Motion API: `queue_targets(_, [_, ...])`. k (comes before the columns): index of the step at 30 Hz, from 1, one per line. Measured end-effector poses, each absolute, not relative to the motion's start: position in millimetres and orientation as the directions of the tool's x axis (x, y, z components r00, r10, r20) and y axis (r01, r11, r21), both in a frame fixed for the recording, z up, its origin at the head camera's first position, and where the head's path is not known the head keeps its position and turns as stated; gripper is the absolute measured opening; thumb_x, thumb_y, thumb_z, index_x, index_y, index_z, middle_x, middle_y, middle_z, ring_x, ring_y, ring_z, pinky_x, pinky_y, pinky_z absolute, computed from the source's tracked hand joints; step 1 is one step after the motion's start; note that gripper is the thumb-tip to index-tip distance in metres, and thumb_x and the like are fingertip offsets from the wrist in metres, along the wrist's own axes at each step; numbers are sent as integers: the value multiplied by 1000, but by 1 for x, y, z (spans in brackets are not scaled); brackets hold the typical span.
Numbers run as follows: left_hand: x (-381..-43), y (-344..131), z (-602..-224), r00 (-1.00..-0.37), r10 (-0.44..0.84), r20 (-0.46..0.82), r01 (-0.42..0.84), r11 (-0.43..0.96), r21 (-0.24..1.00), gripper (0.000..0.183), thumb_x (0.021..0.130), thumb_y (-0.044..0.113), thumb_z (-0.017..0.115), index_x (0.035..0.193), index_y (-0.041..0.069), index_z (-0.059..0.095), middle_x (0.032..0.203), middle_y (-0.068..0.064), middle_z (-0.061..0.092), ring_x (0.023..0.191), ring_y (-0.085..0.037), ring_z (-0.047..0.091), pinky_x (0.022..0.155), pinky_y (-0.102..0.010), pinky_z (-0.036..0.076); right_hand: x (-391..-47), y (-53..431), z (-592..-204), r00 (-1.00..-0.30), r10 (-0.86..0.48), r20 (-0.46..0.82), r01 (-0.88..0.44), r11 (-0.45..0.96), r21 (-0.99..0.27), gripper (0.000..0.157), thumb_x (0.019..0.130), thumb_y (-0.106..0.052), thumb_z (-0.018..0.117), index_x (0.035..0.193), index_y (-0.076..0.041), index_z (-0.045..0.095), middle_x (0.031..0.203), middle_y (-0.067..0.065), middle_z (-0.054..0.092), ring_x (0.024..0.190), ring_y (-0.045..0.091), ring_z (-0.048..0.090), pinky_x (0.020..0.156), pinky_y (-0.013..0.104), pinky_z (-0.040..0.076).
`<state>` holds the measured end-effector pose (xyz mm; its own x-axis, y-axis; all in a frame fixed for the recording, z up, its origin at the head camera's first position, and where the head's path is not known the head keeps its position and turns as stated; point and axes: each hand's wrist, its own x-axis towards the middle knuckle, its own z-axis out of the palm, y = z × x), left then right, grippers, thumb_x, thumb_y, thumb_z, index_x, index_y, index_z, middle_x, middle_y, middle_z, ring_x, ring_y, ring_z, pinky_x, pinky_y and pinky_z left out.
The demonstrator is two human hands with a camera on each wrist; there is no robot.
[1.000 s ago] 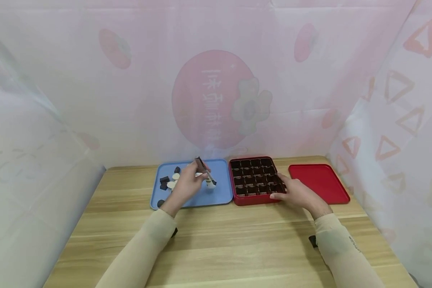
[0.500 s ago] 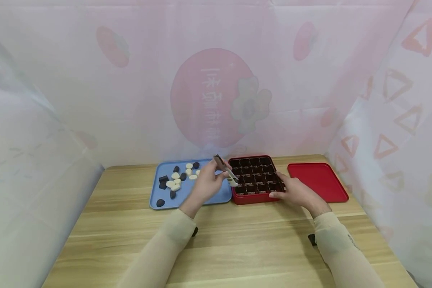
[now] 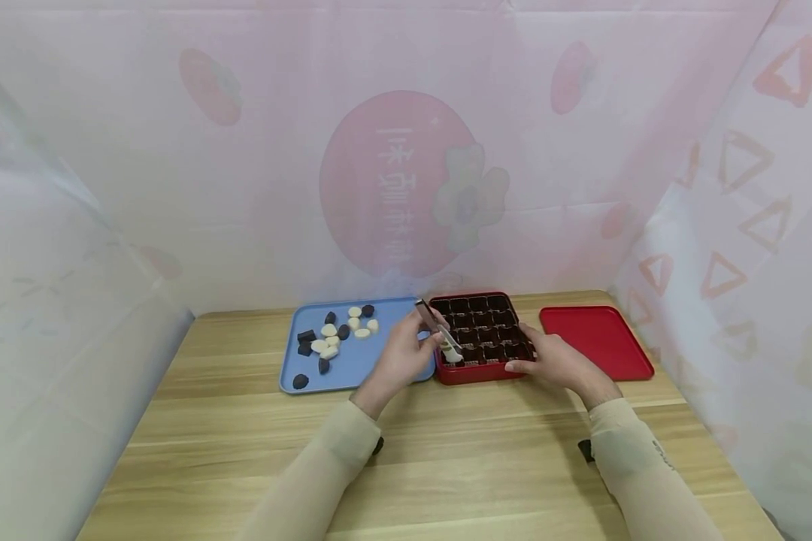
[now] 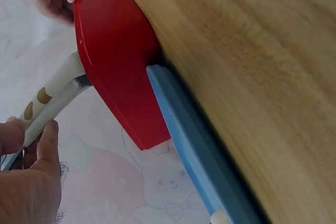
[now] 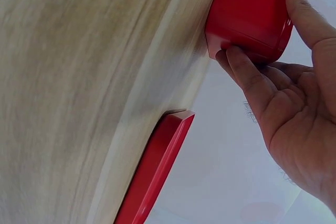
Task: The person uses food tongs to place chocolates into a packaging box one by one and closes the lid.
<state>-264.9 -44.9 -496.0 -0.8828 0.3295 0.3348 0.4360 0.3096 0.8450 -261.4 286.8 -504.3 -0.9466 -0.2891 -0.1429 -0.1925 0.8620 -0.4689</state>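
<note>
My left hand (image 3: 401, 355) pinches a pair of tongs (image 3: 438, 324) with white arms and brown spots, seen up close in the left wrist view. They slant down into the front left compartment of a red box (image 3: 482, 373), whose dark brown insert (image 3: 480, 335) is divided into several square cells. The tips are whitish; I cannot tell whether a piece sits between them. At the box's front right corner my right hand (image 3: 563, 364) grips it, thumb at the front rim and fingers along the right side (image 5: 252, 80).
Left of the box, a blue tray (image 3: 360, 368) carries several dark chocolates (image 3: 301, 382) and several cream-coloured ones (image 3: 328, 330). A shallow red lid (image 3: 595, 342) lies right of the box. Fabric walls with printed strawberries (image 3: 210, 86) enclose the wooden table (image 3: 474, 466).
My left hand has carried the tongs rightward from over the blue tray to the box's front left compartment, their tips now lower. The right hand has kept its grip on the box.
</note>
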Motion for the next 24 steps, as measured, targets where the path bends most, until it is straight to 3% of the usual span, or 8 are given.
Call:
queue_targets(8, [-264,-59,-482,-893,334,301,385,222,896,26,117,-1,66,141,5,62,148,-23,69,150,-45,70,118,-41,68,-261,287,-502,-947,-295,-129,-207,865,-456,109,106,-51,88,180,8,33,161,41,64,142,52,74,125,74,57])
queue_targets(18, [-266,-104,-469,-901,279,332,416,338,844,30,117,-1,68,146,0,62,149,-23,70,152,-45,70,119,-45,68,-260,286,-501,-948,-286,-141,-194,868,-457,108,107,-50,87,180,7,33,162,41,64,142,53,73,125,74,57])
queue_targets(24, [-267,-137,-470,-909,256,328,404,360,841,30,118,-1,66,147,1,61,152,-23,69,154,-45,68,121,-48,66,-258,286,-503,-949,-278,-146,-179,860,-477,109,106,-52,88,181,5,33,157,39,69,135,46,76,125,74,57])
